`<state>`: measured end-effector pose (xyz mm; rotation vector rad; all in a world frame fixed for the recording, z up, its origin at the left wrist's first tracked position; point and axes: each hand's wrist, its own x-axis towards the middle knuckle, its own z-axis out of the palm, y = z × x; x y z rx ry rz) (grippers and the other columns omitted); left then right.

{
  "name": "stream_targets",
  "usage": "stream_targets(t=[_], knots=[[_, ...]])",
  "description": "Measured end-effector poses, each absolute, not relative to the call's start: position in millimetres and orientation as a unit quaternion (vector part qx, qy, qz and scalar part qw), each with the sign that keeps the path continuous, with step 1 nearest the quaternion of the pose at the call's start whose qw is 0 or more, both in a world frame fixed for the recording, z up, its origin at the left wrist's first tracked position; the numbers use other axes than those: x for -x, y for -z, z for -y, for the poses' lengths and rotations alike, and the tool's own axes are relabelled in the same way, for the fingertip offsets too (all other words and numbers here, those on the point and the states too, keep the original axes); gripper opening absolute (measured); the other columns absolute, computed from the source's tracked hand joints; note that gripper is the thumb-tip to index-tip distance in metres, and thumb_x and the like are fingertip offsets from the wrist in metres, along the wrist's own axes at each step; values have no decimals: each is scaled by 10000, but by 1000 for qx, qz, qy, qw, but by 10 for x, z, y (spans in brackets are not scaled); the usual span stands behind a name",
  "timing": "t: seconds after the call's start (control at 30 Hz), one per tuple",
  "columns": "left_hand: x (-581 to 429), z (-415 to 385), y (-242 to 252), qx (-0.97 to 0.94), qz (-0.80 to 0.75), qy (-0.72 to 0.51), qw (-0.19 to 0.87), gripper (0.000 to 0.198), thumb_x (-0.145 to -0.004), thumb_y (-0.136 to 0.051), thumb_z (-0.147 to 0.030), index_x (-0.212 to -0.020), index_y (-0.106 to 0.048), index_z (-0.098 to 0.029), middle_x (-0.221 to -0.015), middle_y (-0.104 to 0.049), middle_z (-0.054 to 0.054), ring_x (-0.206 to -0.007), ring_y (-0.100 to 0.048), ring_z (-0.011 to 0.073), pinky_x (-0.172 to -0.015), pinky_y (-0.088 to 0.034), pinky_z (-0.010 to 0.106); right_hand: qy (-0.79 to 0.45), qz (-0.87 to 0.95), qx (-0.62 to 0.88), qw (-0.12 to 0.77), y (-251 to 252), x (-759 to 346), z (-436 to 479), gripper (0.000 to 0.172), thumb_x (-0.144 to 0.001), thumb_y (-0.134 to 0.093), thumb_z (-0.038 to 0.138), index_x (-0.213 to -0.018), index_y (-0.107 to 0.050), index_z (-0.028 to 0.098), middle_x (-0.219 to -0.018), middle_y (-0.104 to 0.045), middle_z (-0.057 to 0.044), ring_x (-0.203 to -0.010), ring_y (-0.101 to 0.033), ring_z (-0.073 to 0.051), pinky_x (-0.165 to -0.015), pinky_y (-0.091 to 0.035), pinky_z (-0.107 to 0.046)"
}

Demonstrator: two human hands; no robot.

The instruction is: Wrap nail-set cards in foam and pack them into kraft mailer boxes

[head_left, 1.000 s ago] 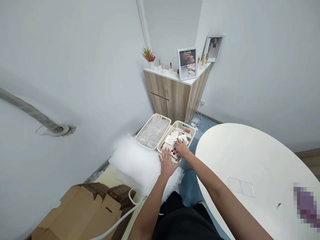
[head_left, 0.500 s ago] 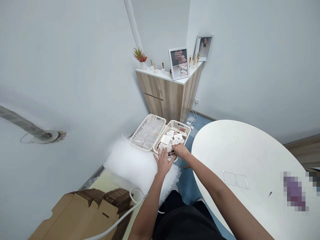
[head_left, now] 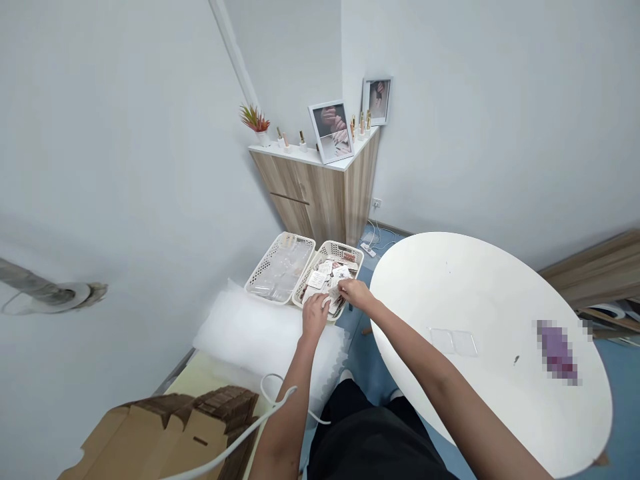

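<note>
Two cream perforated baskets stand on the floor ahead. The right basket (head_left: 344, 251) holds several small packets with white cards and dark red pieces. The left basket (head_left: 274, 254) holds clear plastic pieces. My left hand (head_left: 315, 315) is at the near rim of the right basket with its fingers curled onto a packet. My right hand (head_left: 353, 292) is just right of it, fingers pinched on a white packet (head_left: 334, 291) in the same basket.
A white round table (head_left: 490, 320) is at my right with clear plastic trays (head_left: 454, 341) on it. White foam wrap (head_left: 260, 333) and a cardboard box (head_left: 165, 433) lie at my left. A wooden cabinet (head_left: 320, 193) with picture frames stands in the corner.
The view has swung to the right. My left hand, flat and spread beside the basket before, has curled its fingers at the basket's near rim. My right hand stays in the basket.
</note>
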<state>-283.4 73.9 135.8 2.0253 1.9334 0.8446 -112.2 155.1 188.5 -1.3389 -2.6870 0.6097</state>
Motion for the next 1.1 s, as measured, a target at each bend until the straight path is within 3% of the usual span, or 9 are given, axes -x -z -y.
stream_targets(t=[0.23,0.4,0.53,0.7,0.8,0.9,1.0,1.1], knots=[[2662,-881,-1349,-658,-706,-210,157,267,-860,-585,-269,-1094,-677,-179,-1086,-696,96,-1040,-620,260,-921,-459,361,-202,869,452,13,-1769,1046,-1518,162,-891,-522,179,-997,-641,209,-1011,-679,-73,-977,-598,-192,-753,-402,-245],[2516,-946,-1410,-648,-680,-167,299,264,-855,-597,-328,-1072,-702,-221,-994,-741,63,-955,-665,214,-835,-460,290,-212,855,469,70,-1703,937,-1495,201,-913,-486,170,-1038,-642,191,-1027,-687,-80,-1026,-582,-193,-816,-418,-261],[2487,-986,-1432,-656,-666,-171,312,200,-845,-583,-260,-976,-728,-217,-943,-752,53,-912,-675,199,-786,-448,262,-221,833,493,115,-1712,730,-1490,205,-910,-492,168,-1038,-646,206,-1030,-693,-62,-1015,-588,-193,-818,-441,-275],[2623,-996,-1559,-643,-673,-197,308,229,-865,-523,-306,-818,-718,-195,-801,-741,43,-784,-660,180,-699,-441,247,-237,804,515,178,-1681,411,-1368,215,-898,-522,180,-1066,-649,227,-1060,-692,-59,-1023,-605,-204,-885,-472,-336],[2624,-1018,-1693,-571,-684,-330,311,245,-826,-561,-395,-786,-688,-189,-732,-716,27,-724,-647,171,-674,-460,247,-243,794,505,237,-1644,257,-1223,342,-899,-548,246,-1239,-572,232,-1193,-650,-80,-1114,-580,-226,-962,-466,-391],[2365,-1047,-1766,-486,-630,-449,406,339,-734,-646,-511,-788,-669,-176,-729,-709,28,-689,-652,171,-638,-501,256,-233,793,478,298,-1626,95,-1063,613,-880,-596,356,-1436,-370,231,-1398,-510,-110,-1273,-475,-257,-1049,-419,-442],[1873,-1018,-1691,-463,-569,-425,531,414,-650,-717,-566,-754,-663,-169,-694,-704,29,-640,-656,175,-598,-527,272,-219,798,463,319,-1602,-168,-909,771,-859,-622,399,-1504,-230,241,-1472,-421,-125,-1335,-405,-273,-1081,-385,-471],[1308,-900,-1475,-466,-539,-382,589,442,-637,-731,-591,-742,-662,-167,-691,-712,39,-654,-674,187,-612,-548,289,-212,802,478,287,-1536,-586,-745,731,-840,-641,342,-1477,-299,229,-1364,-520,-136,-1239,-485,-274,-1026,-426,-463]])
